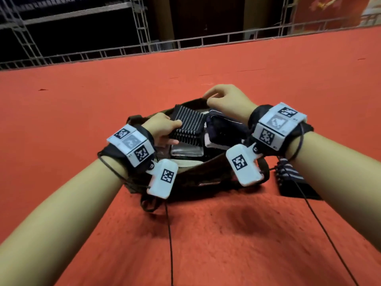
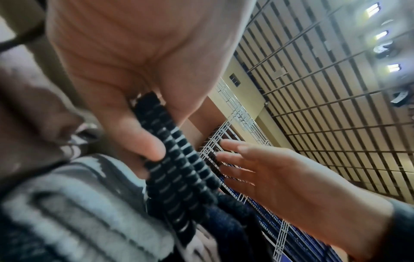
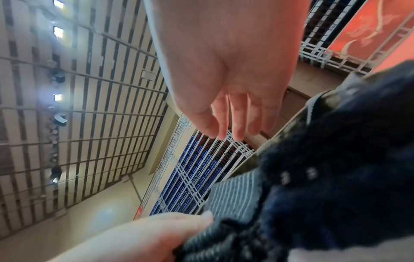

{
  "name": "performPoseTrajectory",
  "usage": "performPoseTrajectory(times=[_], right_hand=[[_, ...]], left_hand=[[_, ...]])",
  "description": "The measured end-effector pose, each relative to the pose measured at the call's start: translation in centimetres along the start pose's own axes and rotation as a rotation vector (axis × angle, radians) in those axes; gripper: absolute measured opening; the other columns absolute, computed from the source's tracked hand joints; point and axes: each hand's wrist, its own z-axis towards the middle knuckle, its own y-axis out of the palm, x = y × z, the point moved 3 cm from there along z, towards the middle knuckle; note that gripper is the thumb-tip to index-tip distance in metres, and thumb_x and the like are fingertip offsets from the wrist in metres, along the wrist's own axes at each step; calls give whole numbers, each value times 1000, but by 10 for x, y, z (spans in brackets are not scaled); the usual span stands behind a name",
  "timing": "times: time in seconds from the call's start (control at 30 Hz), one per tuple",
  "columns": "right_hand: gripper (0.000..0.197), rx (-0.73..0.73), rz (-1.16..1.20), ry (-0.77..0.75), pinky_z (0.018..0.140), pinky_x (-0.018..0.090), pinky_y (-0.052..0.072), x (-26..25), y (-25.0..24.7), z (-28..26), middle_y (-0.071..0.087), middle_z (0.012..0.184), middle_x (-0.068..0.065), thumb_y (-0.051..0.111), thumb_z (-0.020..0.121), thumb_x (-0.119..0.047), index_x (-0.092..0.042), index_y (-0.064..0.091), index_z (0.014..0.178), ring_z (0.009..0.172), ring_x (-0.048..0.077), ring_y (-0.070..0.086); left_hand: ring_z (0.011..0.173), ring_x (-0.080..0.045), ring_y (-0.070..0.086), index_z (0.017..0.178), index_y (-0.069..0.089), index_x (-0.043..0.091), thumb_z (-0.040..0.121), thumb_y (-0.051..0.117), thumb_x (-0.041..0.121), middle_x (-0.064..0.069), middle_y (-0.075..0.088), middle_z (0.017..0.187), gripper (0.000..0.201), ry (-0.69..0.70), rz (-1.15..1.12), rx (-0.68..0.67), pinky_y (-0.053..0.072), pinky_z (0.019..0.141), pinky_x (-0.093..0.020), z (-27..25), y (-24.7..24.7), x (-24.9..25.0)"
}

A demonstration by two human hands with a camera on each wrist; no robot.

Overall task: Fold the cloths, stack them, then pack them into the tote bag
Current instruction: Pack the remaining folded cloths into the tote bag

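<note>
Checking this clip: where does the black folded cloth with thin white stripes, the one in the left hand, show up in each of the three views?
Head: striped cloth at centre, over the open tote bag.
Left wrist: centre, running down from the left hand that grips it.
Right wrist: bottom centre, under the left thumb.
Shared landmark: the left hand's thumb lying on the cloth; the right hand is nearby.

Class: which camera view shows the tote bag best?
Head view: the whole open tote bag shows, folded cloths inside. The left wrist view gives only a blurred brown patch; the right wrist view just a strip of rim.
</note>
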Motion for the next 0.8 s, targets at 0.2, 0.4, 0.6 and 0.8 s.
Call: performPoseTrajectory(times=[0.2, 0.4, 0.6, 0.8], right_hand=[[29, 237, 107, 97, 47, 3, 32, 58, -53, -24, 58, 79, -1, 44, 85, 3, -14, 63, 98, 59, -3, 47], [28, -11, -118, 386, 54, 7, 38, 149, -75, -62, 62, 92, 16, 46, 86, 10, -5, 64, 101, 78, 17, 51], [32, -193, -354, 449, 85, 25, 40, 187, -78, -83, 64, 118, 17, 49, 85, 6, -11, 66, 107, 101, 23, 57], [42, -326, -499, 559, 99, 26, 36, 199, -81, -104, 57, 130, 9, 60, 88, -24, -15, 54, 129, 118, 23, 53]], left_hand=[[42, -14, 60, 100, 48, 2, 98, 48, 22, -8, 58, 76, 20, -63, 39, -17, 42, 32, -15, 8, 12, -4], [65, -25, 54, 97, 56, 1, 96, 44, 39, -11, 57, 76, 40, 42, 596, 81, 41, 54, -28, 2, 5, 3], [140, -31, 18, 147, 26, 15, 95, 37, 48, -11, 18, 152, 62, 211, 853, 187, 21, 112, -43, 0, 28, 10], [131, -31, 27, 126, 42, 2, 99, 36, 29, -17, 36, 138, 39, 321, 1087, -82, 27, 106, -47, 15, 60, -4]])
